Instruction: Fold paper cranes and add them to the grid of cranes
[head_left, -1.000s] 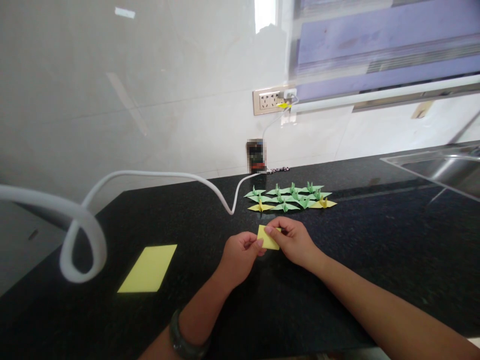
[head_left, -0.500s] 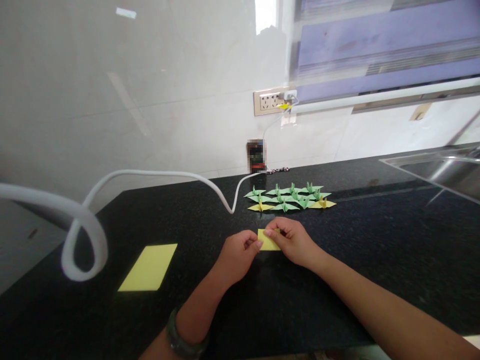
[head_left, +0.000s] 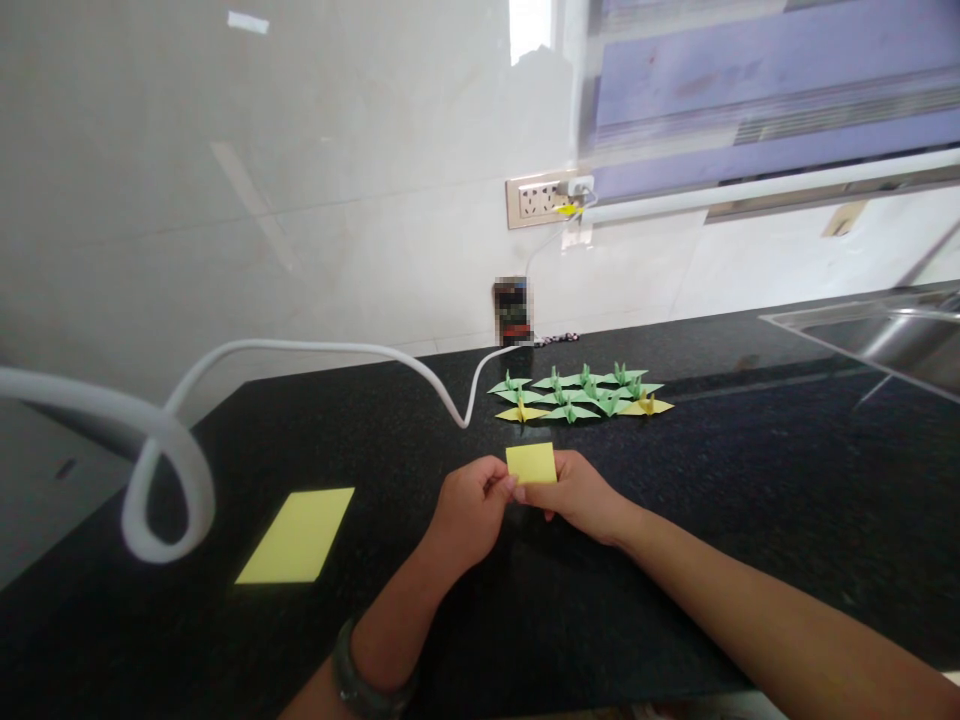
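Observation:
Both hands hold a small folded yellow paper (head_left: pixel 532 463) upright above the black counter (head_left: pixel 750 500). My left hand (head_left: pixel 469 510) pinches its lower left edge, fingers curled. My right hand (head_left: pixel 581 495) grips it from behind and below on the right. Just beyond the hands lies a cluster of several folded paper cranes (head_left: pixel 581 393), mostly green with two yellow ones. A stack of flat yellow paper sheets (head_left: pixel 296 535) lies on the counter to the left of my left hand.
A thick white cable (head_left: pixel 172 450) loops over the counter's left side and runs to a small dark device (head_left: pixel 512 311) against the wall. A wall socket (head_left: pixel 544 200) holds a plug. A steel sink (head_left: pixel 885 335) sits at the far right.
The yellow paper has been lifted from lying nearly flat to standing upright facing me. My right fingers moved from on top of it to behind it.

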